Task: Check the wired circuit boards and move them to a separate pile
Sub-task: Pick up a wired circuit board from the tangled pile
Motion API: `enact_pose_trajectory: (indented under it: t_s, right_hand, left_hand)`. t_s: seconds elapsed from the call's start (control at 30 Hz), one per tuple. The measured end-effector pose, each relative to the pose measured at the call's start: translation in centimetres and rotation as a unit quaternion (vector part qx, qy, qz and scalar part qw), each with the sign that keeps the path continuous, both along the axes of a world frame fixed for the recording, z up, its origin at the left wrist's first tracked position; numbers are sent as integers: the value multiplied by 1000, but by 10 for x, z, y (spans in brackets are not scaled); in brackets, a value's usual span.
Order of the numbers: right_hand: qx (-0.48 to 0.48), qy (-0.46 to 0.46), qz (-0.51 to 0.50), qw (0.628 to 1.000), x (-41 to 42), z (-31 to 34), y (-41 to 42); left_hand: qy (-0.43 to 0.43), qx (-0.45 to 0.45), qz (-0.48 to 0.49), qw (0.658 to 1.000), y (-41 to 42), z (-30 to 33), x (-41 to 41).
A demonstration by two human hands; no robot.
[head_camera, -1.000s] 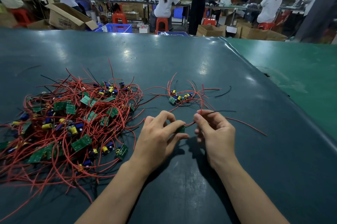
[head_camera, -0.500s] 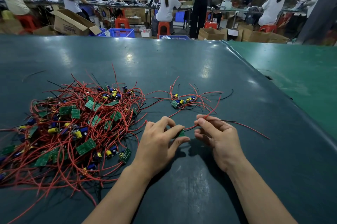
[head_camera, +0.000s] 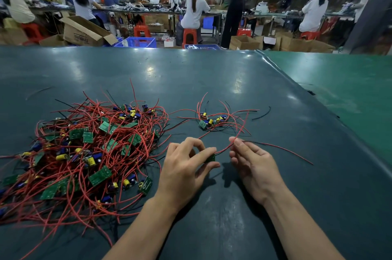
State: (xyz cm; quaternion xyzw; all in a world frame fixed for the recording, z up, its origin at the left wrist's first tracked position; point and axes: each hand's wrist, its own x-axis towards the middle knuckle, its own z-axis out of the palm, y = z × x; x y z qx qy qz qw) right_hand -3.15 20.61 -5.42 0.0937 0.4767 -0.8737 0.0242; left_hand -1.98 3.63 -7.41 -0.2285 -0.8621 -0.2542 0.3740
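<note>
Left hand (head_camera: 184, 166) pinches a small green circuit board (head_camera: 210, 158) while right hand (head_camera: 252, 161) pinches its red wire (head_camera: 224, 148) above the surface (head_camera: 212, 81).

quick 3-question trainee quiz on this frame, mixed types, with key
1. True or false: the left hand holds a small green circuit board.
2. What does the right hand pinch? A) a red wire B) a cardboard box C) a stool
3. Which pile is larger, the one at left or the one beyond the hands?

Key: 1 true; 2 A; 3 the left pile.
</note>
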Motion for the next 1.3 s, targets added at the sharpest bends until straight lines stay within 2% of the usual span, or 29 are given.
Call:
enact_pose_trajectory:
  t_s: [0.13,0.27,0.33,0.4,0.5,0.67,1.0,1.3]
  right_hand:
    - [63,26,53,996,3,-2,-4]
    - [216,71,21,974,5,-9,-10]
    - [243,78,7,967,6,-11,-11]
    - [220,76,-18,972,4,-12,-12]
    - [132,55,-72,987,1,-10,-10]
    - [47,33,-89,994,-1,-6,-7]
    - [54,48,-169,983,-7,-6,7]
    - [-20,27,-177,984,-7,0,16]
  left_hand:
    - [2,-21,5,1000,0,1,0]
    - [12,-73,-2,997,1,1,1]
    - [16,-86,-3,996,3,0,1]
    - [11,-77,1,997,4,0,1]
    - [3,-63,-3,998,5,-1,0]
    - [-15,-43,-5,999,4,-2,-2]
    - [-47,-30,-20,998,4,-2,0]
    - [-40,-23,-19,999,4,-3,0]
